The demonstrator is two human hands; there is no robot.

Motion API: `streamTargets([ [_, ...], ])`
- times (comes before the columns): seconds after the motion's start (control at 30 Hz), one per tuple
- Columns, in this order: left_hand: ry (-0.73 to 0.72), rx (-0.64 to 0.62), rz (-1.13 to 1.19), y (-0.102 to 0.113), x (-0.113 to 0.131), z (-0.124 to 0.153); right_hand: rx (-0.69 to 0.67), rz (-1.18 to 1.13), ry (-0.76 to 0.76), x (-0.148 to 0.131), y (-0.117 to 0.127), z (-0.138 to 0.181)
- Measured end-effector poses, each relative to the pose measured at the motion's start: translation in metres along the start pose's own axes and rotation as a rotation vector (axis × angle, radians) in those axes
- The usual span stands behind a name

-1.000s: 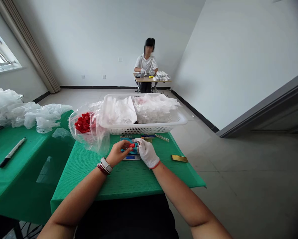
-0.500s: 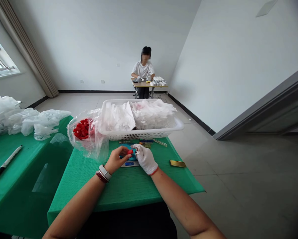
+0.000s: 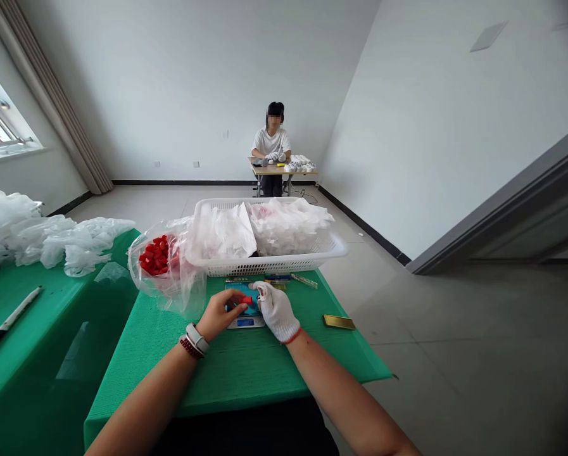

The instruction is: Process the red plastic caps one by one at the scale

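Note:
My bare left hand [image 3: 221, 313] pinches a small red plastic piece [image 3: 247, 300] between thumb and fingers. Close on its right, my right hand [image 3: 276, 310] wears a white knit glove, its fingers drawn together; whatever they hold is hidden or too small to name. Both hands are over a small digital scale [image 3: 246, 322] with a blue top, partly covered by them. A clear plastic bag [image 3: 195, 294] at the left of the table holds many similar red pieces [image 3: 156, 254].
Behind my hands stands a white basket [image 3: 265, 261] of thin white plastic bags. Pens [image 3: 304, 280] lie before it, and a gold-coloured bar [image 3: 339, 322] is at right. A marker [image 3: 12, 318] rests on the left green table. Across the room a person [image 3: 271, 142] sits at a small table.
The whole view has shifted slightly downward in the picture. My hands stay close together, with the red piece still in the left. The far person's hands have come together.

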State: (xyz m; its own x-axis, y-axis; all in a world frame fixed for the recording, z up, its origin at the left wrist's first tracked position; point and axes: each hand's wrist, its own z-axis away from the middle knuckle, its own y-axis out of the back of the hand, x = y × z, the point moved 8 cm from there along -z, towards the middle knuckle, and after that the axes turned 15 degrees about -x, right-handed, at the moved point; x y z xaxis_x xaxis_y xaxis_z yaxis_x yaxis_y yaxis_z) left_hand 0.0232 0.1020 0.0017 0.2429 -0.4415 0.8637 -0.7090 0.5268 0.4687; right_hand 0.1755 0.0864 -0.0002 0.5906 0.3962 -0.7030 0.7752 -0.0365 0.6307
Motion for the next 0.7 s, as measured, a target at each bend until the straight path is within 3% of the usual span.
streamTargets([
  [0.3,0.027,-0.025,0.092,-0.005,-0.008,-0.002,0.036,0.069,0.049,-0.013,0.007,0.000],
  [0.47,-0.006,-0.056,0.145,-0.010,-0.006,-0.003,0.044,0.110,-0.004,-0.009,0.009,0.001],
  [0.7,-0.013,-0.007,0.142,-0.004,-0.004,-0.003,0.010,0.088,0.007,-0.011,0.006,0.002],
])
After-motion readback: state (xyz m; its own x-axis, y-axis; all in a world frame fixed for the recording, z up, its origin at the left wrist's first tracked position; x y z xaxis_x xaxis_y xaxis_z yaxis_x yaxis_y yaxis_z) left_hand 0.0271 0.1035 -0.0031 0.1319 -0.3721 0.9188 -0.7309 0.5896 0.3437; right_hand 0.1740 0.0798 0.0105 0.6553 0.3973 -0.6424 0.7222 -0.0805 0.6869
